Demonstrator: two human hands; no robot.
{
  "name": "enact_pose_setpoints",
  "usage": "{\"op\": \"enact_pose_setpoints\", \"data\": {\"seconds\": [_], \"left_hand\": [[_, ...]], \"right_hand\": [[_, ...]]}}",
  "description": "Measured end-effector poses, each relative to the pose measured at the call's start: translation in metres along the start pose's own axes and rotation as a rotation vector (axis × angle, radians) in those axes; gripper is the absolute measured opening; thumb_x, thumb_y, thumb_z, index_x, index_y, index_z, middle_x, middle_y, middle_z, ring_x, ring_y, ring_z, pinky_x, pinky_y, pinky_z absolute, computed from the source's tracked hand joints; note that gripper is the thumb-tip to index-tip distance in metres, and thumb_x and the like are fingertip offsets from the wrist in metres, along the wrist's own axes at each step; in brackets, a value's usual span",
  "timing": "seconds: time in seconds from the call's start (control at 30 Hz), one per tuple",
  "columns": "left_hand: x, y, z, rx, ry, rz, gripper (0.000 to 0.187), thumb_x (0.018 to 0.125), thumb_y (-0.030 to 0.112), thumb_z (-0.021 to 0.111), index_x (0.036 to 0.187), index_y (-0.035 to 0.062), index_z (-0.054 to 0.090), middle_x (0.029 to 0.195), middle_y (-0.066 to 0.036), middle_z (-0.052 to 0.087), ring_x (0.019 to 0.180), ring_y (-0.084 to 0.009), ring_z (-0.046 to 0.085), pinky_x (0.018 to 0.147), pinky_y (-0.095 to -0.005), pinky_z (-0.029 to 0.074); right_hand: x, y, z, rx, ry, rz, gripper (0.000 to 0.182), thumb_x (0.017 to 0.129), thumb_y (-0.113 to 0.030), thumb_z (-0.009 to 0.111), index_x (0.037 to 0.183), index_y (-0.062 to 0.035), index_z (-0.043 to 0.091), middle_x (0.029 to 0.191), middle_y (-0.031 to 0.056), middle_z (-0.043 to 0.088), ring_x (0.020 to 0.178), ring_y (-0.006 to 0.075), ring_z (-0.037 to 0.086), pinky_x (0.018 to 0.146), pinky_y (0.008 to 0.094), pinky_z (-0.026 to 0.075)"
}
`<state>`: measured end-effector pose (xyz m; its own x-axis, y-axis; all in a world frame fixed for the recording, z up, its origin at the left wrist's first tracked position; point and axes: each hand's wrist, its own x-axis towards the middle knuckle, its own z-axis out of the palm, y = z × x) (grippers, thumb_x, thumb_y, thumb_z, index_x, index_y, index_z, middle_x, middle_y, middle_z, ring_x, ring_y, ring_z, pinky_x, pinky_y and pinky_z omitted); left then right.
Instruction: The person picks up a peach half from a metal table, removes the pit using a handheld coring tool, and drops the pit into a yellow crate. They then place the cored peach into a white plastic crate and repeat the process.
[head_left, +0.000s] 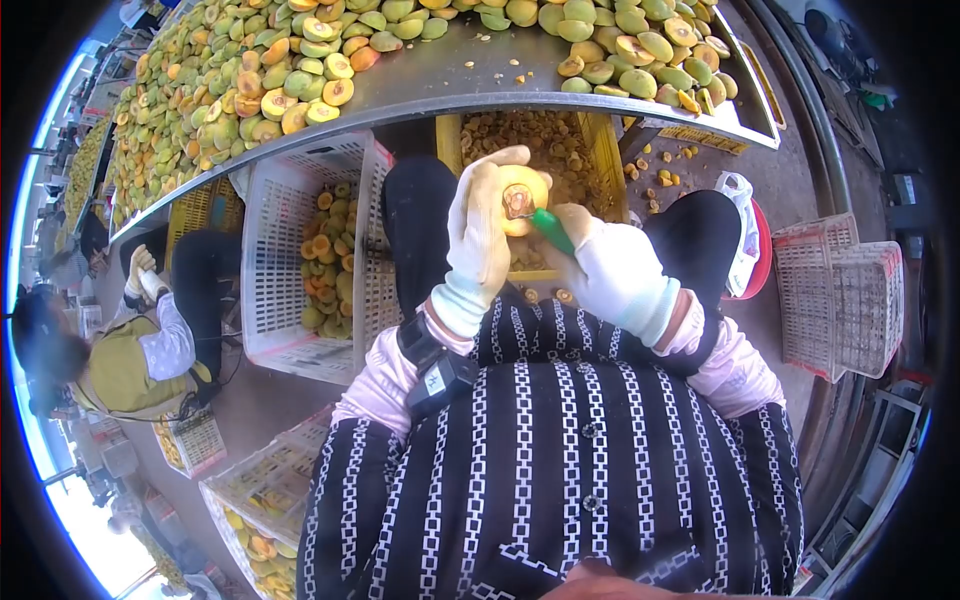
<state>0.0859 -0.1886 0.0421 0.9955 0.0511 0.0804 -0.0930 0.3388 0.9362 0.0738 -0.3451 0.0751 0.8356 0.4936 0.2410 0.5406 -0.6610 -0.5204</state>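
Note:
My left hand (478,235), in a white knit glove, grips a peach half (519,196) with its cut face up. A brown pit sits in the yellow flesh. My right hand (612,272), gloved the same way, is closed around the green handle of a small pitting tool (552,230). The tool's tip meets the fruit beside the pit, though its shape is mostly hidden. Both hands are above my lap, in front of a yellow crate (606,160) holding brown pits and scraps.
A metal-edged table (440,75) heaped with halved peaches (215,95) spans the front. On my left stands a white crate (268,235) part-filled with halves; a co-worker (140,350) sits beyond. White crates (838,290) and a red basin (762,250) stand right.

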Motion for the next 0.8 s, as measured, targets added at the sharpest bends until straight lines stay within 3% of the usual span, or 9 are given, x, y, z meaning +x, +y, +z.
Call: {"op": "enact_pose_setpoints", "data": {"seconds": [0.1, 0.2, 0.3, 0.4, 0.47, 0.57, 0.63, 0.7, 0.8], "left_hand": [[0.005, -0.004, -0.006, -0.074, 0.081, -0.174, 0.055, 0.099, 0.05, 0.032, 0.109, 0.0033, 0.059, 0.087, -0.011, 0.067, 0.062, -0.013, 0.061, 0.047, -0.0186, 0.044], [0.01, -0.001, -0.019, 0.077, -0.138, -0.595, 0.06, 0.098, 0.051, 0.032, 0.09, 0.0014, 0.064, 0.067, -0.007, 0.062, 0.037, -0.0119, 0.047, 0.034, -0.0209, 0.038], [0.011, 0.001, -0.022, 0.154, -0.251, -0.6, 0.06, 0.097, 0.051, 0.033, 0.088, 0.0015, 0.065, 0.066, -0.006, 0.062, 0.037, -0.0114, 0.047, 0.035, -0.0209, 0.038], [0.007, -0.002, -0.019, 0.069, -0.175, -0.509, 0.059, 0.098, 0.052, 0.03, 0.1, 0.0019, 0.062, 0.076, -0.008, 0.066, 0.048, -0.011, 0.055, 0.04, -0.0193, 0.041], [0.001, -0.012, -0.016, -0.067, -0.063, -0.343, 0.059, 0.098, 0.051, 0.029, 0.111, 0.0015, 0.057, 0.089, -0.013, 0.069, 0.067, -0.0149, 0.064, 0.048, -0.0193, 0.046], [-0.004, -0.014, -0.014, -0.017, -0.011, -0.254, 0.058, 0.099, 0.05, 0.029, 0.108, 0.0006, 0.057, 0.091, -0.015, 0.068, 0.071, -0.0178, 0.066, 0.052, -0.0198, 0.048], [-0.001, -0.011, -0.02, -0.016, -0.03, -0.389, 0.056, 0.099, 0.048, 0.029, 0.107, 0.0, 0.057, 0.092, -0.015, 0.068, 0.075, -0.0196, 0.067, 0.059, -0.0236, 0.052], [0.005, -0.019, -0.023, -0.032, -0.028, -0.355, 0.054, 0.1, 0.046, 0.032, 0.106, -0.0013, 0.057, 0.093, -0.017, 0.067, 0.079, -0.0227, 0.067, 0.067, -0.0297, 0.054], [0.01, -0.022, -0.015, -0.054, 0.028, -0.111, 0.051, 0.1, 0.044, 0.035, 0.108, -0.0023, 0.055, 0.094, -0.019, 0.066, 0.083, -0.0257, 0.066, 0.073, -0.0334, 0.054]], "right_hand": [[-0.001, 0.004, 0.007, -0.065, -0.099, 0.03, 0.028, 0.083, -0.024, 0.068, 0.093, -0.0047, 0.05, 0.062, 0.013, 0.059, 0.055, 0.0344, 0.061, 0.049, 0.0408, 0.048], [-0.008, 0.014, 0.007, -0.096, -0.226, -0.006, 0.029, 0.082, -0.023, 0.067, 0.092, -0.0039, 0.049, 0.063, 0.0146, 0.059, 0.056, 0.0354, 0.061, 0.05, 0.0422, 0.048], [-0.013, 0.018, 0.01, 0.016, -0.326, 0.009, 0.028, 0.081, -0.02, 0.066, 0.094, -0.0025, 0.048, 0.065, 0.0172, 0.059, 0.056, 0.0364, 0.06, 0.05, 0.0426, 0.047], [-0.005, 0.015, 0.012, 0.206, -0.34, 0.095, 0.029, 0.081, -0.019, 0.065, 0.095, -0.001, 0.047, 0.066, 0.0179, 0.059, 0.054, 0.0324, 0.061, 0.05, 0.0399, 0.048], [0.008, 0.007, -0.001, 0.4, -0.531, 0.389, 0.029, 0.082, -0.018, 0.064, 0.097, 0.0002, 0.047, 0.064, 0.013, 0.058, 0.05, 0.0237, 0.061, 0.046, 0.0341, 0.047], [0.018, 0.002, -0.009, 0.541, -0.65, 0.521, 0.03, 0.084, -0.019, 0.063, 0.1, 0.0011, 0.048, 0.063, 0.0073, 0.057, 0.049, 0.0159, 0.059, 0.043, 0.0277, 0.046], [0.013, 0.006, -0.001, 0.545, -0.637, 0.472, 0.028, 0.085, -0.019, 0.061, 0.1, 0.0018, 0.049, 0.062, 0.0047, 0.056, 0.044, 0.013, 0.055, 0.039, 0.0245, 0.043], [0.015, 0.012, 0.001, 1.026, -0.74, 0.581, 0.024, 0.083, -0.017, 0.061, 0.092, 0.0015, 0.048, 0.057, 0.0057, 0.055, 0.038, 0.0154, 0.053, 0.038, 0.0256, 0.044], [0.022, 0.013, 0.002, 1.355, -0.753, 0.623, 0.018, 0.083, -0.016, 0.061, 0.086, -0.0023, 0.049, 0.054, 0.0014, 0.05, 0.036, 0.011, 0.047, 0.036, 0.023, 0.039]]}}
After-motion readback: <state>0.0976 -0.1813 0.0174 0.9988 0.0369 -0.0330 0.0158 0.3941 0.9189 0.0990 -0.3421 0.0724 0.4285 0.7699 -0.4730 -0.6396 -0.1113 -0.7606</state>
